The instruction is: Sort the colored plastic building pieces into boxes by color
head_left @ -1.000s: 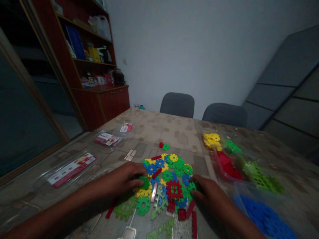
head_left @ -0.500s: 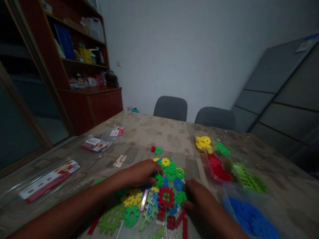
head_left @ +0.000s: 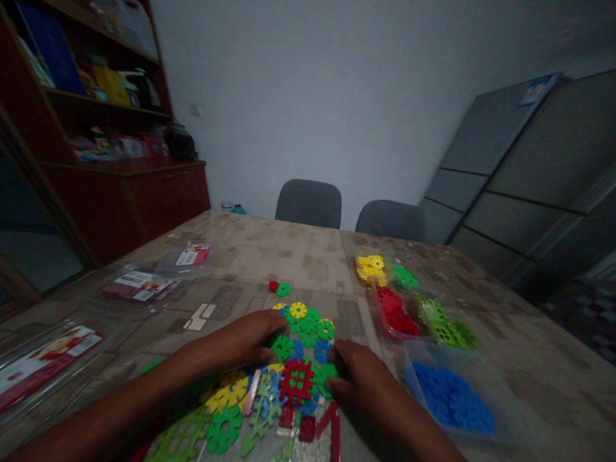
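Several notched plastic building discs in green, yellow and blue lie joined in a cluster in front of me. My left hand (head_left: pixel 257 339) is at its left side, fingers and thumb closed on the edge of a green notched disc (head_left: pixel 283 347). On the opposite side my right hand (head_left: pixel 359 372) grips another green notched disc (head_left: pixel 326 380), its fingertips beside a blue disc (head_left: pixel 322 351). Between the hands is a red square lattice piece (head_left: pixel 297 382). Small red blocks (head_left: pixel 307 428) and a light green arrow-tipped piece (head_left: pixel 262 410) are nearer me.
To the right stand a clear tub of blue pieces (head_left: pixel 452 401), a tray of red pieces (head_left: pixel 395 313), yellow pieces (head_left: pixel 370 269) and light green pieces (head_left: pixel 445 324). Clear plastic lids with labels (head_left: pixel 139 284) lie at left. Two grey chairs (head_left: pixel 308 204) stand beyond the table (head_left: pixel 289 247).
The view has turned right, so everything appears shifted left. Both hands keep their places on the cluster, with little visible movement against it.
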Demonstrator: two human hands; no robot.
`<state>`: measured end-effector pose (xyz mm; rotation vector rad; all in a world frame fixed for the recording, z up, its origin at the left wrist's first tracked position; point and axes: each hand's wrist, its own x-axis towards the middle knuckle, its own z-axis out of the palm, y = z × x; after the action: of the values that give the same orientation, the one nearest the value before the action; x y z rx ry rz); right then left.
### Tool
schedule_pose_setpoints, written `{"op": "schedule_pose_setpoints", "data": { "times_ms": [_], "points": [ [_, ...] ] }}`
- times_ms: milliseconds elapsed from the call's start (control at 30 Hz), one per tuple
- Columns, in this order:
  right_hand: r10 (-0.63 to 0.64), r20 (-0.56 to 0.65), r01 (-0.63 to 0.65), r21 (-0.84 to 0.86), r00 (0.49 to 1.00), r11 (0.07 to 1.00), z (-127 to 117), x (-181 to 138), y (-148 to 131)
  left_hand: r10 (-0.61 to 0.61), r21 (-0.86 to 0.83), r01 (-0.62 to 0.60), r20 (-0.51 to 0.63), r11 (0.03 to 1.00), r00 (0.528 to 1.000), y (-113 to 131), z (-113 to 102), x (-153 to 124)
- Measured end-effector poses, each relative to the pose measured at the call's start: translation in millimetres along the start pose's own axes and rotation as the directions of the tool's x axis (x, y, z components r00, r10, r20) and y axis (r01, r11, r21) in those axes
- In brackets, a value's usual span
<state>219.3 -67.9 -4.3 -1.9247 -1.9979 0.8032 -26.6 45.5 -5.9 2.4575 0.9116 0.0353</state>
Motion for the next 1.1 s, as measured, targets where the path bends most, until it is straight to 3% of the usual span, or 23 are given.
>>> {"op": "schedule_pose_setpoints", "data": {
  "times_ms": [200,500,700,867,1000,1100],
  "points": [
    [0.127,0.003,-0.123,-0.218,0.992,0.968,-7.9,-4.6,-15.9,-0.037,0.05,0.038,-0.017,0.998,0.999,-9.2,7.1,0.9],
    [0.11,0.011,-0.107,-0.149,0.994,0.983,-1.3,1.8,-0.8,-0.075,0.102,0.076,-0.011,0.992,0.997,10.4,-1.2,-7.5],
    [-0.061,0.059,0.055,0.086,0.996,0.995,6.9,11.5,16.3,-0.044,0.098,0.045,-0.014,0.994,0.999,10.7,-1.1,-7.6],
    [-0.117,-0.039,0.12,0.082,0.992,0.989,11.3,17.8,23.9,-0.025,0.057,0.027,-0.021,0.998,0.999,11.2,-2.5,-6.4],
    [-0.185,-0.037,0.188,0.128,0.982,0.974,1.6,14.8,16.2,-0.032,0.007,0.032,-0.049,0.999,0.998,13.5,-2.2,-5.9],
    [-0.204,0.056,0.193,0.164,0.977,0.968,-4.7,3.1,1.2,-0.024,-0.084,0.018,-0.075,0.996,0.997,13.6,-3.8,-3.9]
  ]
}}
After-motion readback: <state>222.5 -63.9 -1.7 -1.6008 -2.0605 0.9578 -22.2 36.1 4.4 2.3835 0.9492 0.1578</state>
